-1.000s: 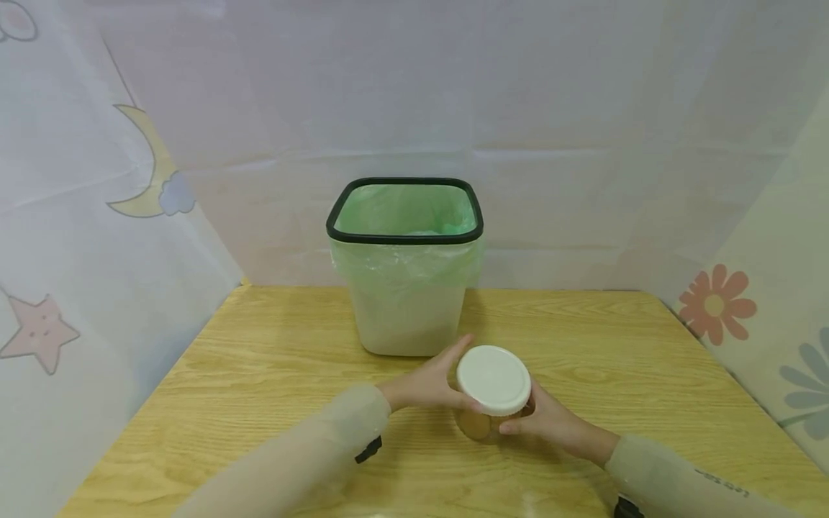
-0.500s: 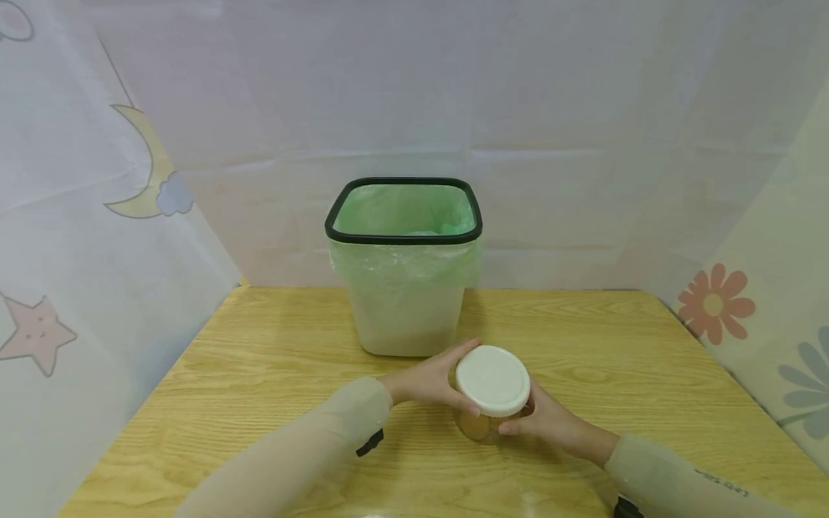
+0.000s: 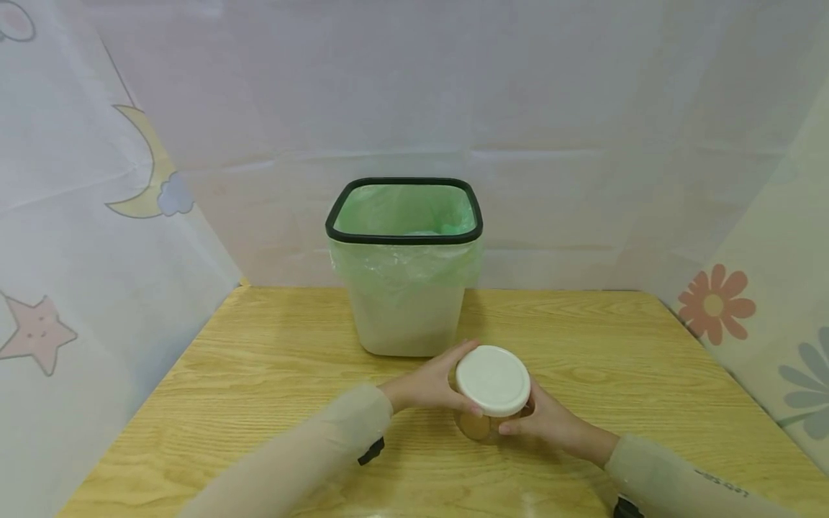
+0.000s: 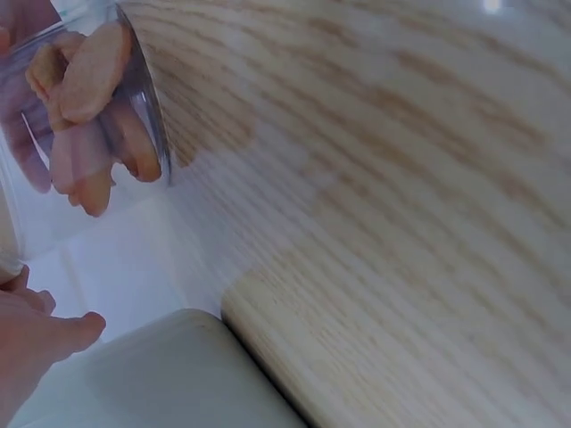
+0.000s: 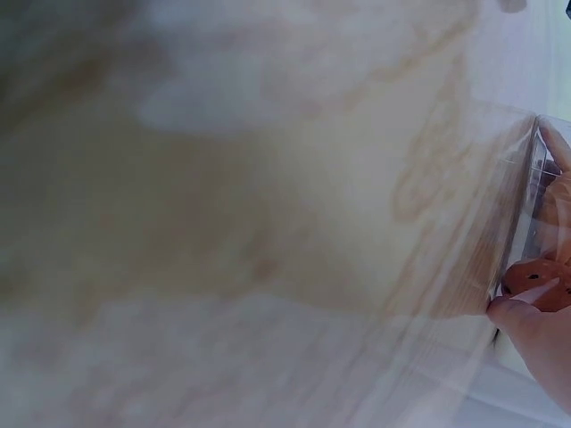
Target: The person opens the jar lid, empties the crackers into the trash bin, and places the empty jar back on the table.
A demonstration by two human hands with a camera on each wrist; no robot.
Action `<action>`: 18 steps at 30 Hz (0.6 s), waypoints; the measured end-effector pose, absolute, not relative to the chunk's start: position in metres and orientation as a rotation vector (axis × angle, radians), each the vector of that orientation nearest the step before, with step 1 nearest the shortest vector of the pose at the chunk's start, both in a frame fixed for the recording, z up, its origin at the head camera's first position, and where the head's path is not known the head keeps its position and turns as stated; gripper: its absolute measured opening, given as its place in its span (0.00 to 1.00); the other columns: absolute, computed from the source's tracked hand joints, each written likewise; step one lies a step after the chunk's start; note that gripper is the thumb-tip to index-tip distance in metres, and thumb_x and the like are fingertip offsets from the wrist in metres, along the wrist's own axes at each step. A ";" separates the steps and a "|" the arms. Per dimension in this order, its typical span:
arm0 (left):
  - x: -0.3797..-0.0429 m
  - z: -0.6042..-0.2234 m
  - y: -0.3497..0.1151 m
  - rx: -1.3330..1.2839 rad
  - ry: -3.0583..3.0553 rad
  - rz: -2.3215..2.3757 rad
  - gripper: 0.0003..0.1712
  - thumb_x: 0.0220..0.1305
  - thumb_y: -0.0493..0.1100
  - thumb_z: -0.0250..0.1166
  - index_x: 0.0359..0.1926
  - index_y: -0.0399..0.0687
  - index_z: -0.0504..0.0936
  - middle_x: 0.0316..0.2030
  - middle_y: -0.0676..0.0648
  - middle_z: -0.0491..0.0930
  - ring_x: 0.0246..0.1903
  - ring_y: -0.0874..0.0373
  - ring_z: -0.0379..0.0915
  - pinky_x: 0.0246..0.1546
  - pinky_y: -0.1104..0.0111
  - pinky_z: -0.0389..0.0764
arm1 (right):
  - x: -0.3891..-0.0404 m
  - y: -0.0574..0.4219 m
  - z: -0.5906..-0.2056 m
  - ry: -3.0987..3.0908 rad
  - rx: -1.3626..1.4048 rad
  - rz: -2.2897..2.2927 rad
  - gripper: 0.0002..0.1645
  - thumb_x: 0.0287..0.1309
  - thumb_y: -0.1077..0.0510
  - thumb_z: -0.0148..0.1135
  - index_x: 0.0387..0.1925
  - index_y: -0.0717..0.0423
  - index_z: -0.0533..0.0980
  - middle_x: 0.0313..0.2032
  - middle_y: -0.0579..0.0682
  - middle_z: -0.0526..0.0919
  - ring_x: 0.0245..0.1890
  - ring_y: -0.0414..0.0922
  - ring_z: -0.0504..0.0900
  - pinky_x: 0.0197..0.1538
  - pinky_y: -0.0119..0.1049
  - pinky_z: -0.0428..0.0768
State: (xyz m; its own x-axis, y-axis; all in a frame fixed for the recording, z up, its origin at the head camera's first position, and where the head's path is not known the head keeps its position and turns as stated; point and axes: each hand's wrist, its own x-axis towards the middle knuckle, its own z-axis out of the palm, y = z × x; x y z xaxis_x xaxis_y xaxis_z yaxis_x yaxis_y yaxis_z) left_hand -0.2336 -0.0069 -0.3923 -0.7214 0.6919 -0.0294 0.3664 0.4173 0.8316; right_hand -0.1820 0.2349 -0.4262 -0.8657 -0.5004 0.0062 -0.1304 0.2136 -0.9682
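Note:
A clear jar (image 3: pixel 476 427) with brown, biscuit-like pieces (image 4: pixel 95 73) inside stands on the table near its front, topped by a round white lid (image 3: pixel 494 380). My left hand (image 3: pixel 430 383) grips the lid from the left, thumb at the near edge and fingers round the far side. On the right, my right hand (image 3: pixel 549 421) holds the jar's body below the lid, its thumb in front. The right wrist view catches that thumb (image 5: pixel 533 343) against the clear wall. The far fingers of the right hand are mostly hidden behind the jar in the head view.
A pale bin (image 3: pixel 408 309) with a black rim (image 3: pixel 404 239) and a green-tinted liner (image 3: pixel 408 205) stands just behind my left hand. The wood-grain table (image 3: pixel 272 374) meets printed cloth walls (image 3: pixel 550 144) at the back and sides.
The left hand's fingers have drawn in closer round the lid's far edge. The jar and right hand stay in place.

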 end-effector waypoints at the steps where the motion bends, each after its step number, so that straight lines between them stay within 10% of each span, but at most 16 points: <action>1: -0.233 -0.392 -0.007 0.906 2.311 1.225 0.60 0.50 0.44 0.78 0.77 0.52 0.49 0.76 0.43 0.44 0.74 0.50 0.38 0.68 0.47 0.51 | -0.182 0.235 -0.426 2.184 -0.588 -1.696 0.61 0.55 0.62 0.71 0.72 0.69 0.36 0.65 0.73 0.54 0.58 0.59 0.67 0.52 0.39 0.75; 18: -0.219 -0.398 -0.004 0.852 2.395 1.310 0.60 0.49 0.47 0.79 0.76 0.52 0.51 0.75 0.42 0.46 0.73 0.50 0.39 0.67 0.44 0.51 | -0.182 0.236 -0.427 2.169 -0.590 -1.695 0.62 0.56 0.62 0.70 0.73 0.68 0.34 0.66 0.74 0.52 0.60 0.61 0.66 0.52 0.38 0.76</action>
